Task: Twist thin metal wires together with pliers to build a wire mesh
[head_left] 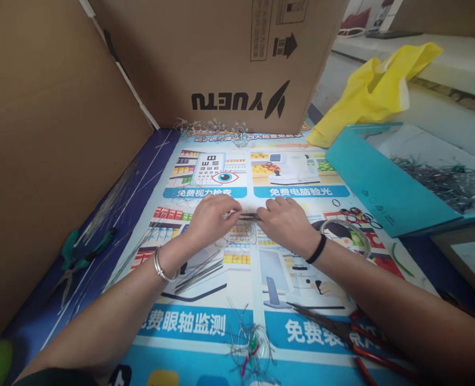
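Note:
Near the middle of the table, my left hand [214, 215] is closed in a pinch, with thin wire [249, 235] looping just below its fingertips. My right hand [286, 222] is closed around a dark slim tool with narrow tips [249, 216]; its body is hidden in the fist, so its exact kind does not show. The tips point left and meet the fingertips of my left hand. Below my left wrist lies a bundle of straight cut wires [199, 272].
Cardboard panels [237, 64] stand behind and left. Green-handled pliers [74, 257] and long wires [112, 201] lie left. Red-handled scissors [354, 338] sit under my right forearm, a wire tangle [253, 343] in front. Right are black rings [356, 216], a teal box [386, 187] and yellow cloth [366, 96].

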Demonstrator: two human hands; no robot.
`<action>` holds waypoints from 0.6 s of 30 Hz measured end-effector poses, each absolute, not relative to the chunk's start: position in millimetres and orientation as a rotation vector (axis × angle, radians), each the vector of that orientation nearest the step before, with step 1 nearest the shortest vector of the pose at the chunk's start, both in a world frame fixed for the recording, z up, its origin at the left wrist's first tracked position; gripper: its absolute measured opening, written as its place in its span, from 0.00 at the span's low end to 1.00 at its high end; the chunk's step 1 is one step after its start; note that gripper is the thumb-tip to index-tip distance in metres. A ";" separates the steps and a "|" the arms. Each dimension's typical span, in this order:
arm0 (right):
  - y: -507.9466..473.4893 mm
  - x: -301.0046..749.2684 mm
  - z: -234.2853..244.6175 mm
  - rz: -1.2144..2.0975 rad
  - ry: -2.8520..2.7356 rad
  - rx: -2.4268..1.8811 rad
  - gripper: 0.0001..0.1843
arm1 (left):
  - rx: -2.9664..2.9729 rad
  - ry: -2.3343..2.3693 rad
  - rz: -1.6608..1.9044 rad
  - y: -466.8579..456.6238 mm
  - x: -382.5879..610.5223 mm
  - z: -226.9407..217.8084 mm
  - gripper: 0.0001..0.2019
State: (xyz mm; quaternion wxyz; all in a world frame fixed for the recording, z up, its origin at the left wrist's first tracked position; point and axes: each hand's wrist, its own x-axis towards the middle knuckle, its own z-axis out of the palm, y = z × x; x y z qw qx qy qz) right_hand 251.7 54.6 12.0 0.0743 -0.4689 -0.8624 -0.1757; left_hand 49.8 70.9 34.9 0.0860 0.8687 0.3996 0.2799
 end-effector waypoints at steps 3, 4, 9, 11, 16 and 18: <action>53.4 251.1 13.8 -0.505 -2.589 -1.446 0.10 | 2.545 1.192 0.814 71.0 49.4 36.3 0.05; 52.7 251.0 14.6 -0.496 -2.588 -1.463 0.10 | 2.538 1.194 0.804 70.9 49.2 36.5 0.05; 49.3 252.3 18.1 -0.471 -2.570 -1.524 0.11 | 2.521 1.192 0.774 71.1 47.9 36.7 0.06; 48.5 253.6 18.7 -0.476 -2.559 -1.535 0.11 | 2.518 1.196 0.777 71.2 47.6 36.7 0.06; 48.5 255.2 17.9 -0.520 -2.548 -1.488 0.11 | 2.521 1.200 0.799 70.1 47.6 37.1 0.05; 48.6 254.8 17.2 -0.537 -2.553 -1.453 0.11 | 2.532 1.191 0.807 69.4 47.8 37.3 0.05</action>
